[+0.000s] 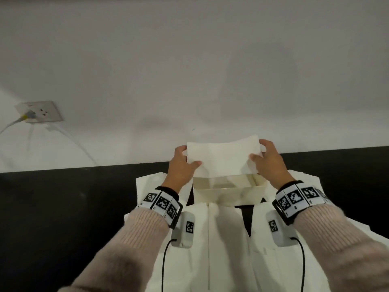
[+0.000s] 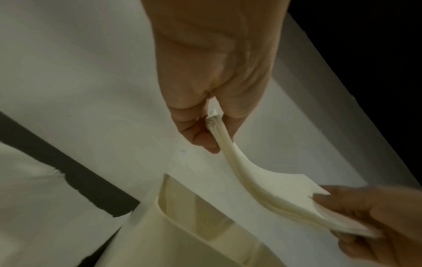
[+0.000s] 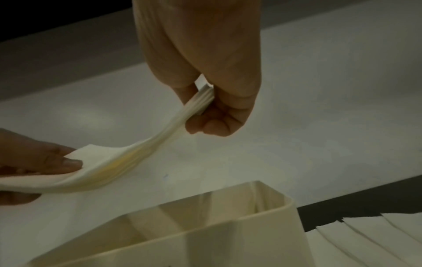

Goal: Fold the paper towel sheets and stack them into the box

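A folded stack of white paper towel sheets [image 1: 222, 158] hangs in the air just above and behind the open cream box [image 1: 229, 194]. My left hand [image 1: 183, 163] pinches its left end, thumb on the near face. My right hand [image 1: 267, 160] pinches the right end the same way. In the left wrist view the folded towel [image 2: 251, 178] sags between my left hand [image 2: 212, 126] and my right hand [image 2: 374, 216], over the box [image 2: 205, 233]. The right wrist view shows the towel [image 3: 128, 160] held by my right hand [image 3: 205, 106] above the box [image 3: 228, 233], whose inside looks empty.
Unfolded paper towel sheets [image 1: 210, 239] lie spread on the black table [image 1: 63, 207] around and in front of the box. A white wall [image 1: 189, 70] rises right behind it. A wall socket [image 1: 40, 111] with a white cable sits at the left.
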